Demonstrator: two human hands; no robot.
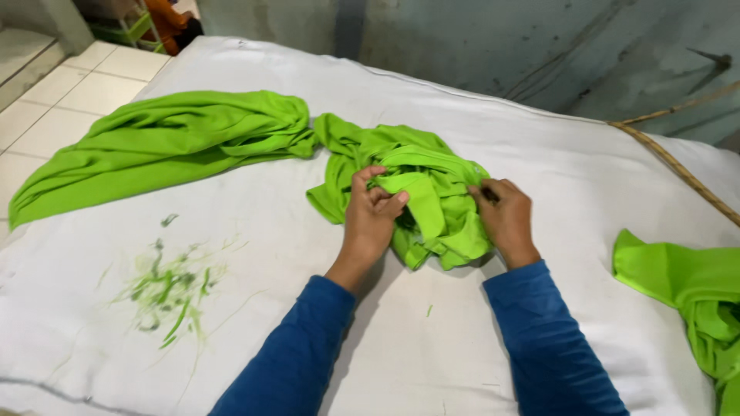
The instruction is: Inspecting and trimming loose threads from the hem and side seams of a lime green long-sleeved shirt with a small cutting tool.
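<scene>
Both hands work a crumpled bright green garment (420,196) that lies bunched near the middle of a white padded surface (539,177). The left hand (371,212) has its fingers curled and pinches a folded strip of the fabric, perhaps a collar or hem, between thumb and fingertips. The right hand (505,216) rests on the right edge of the same bundle with its fingers closed on the cloth; it seems to hold something small and dark at the fingertips, though the view is too coarse to tell what. Both forearms wear blue sleeves (539,339). To the upper left a second green garment (162,142) is stretched out long and twisted, its end touching the bunched one. A third piece of green fabric (690,296) lies at the right edge, well apart from the hands. Loose green thread clippings (169,289) are scattered on the surface to the left of the left arm. A tan rope (678,166) runs along the far right side, and a tiled floor (54,100) shows at the upper left
</scene>
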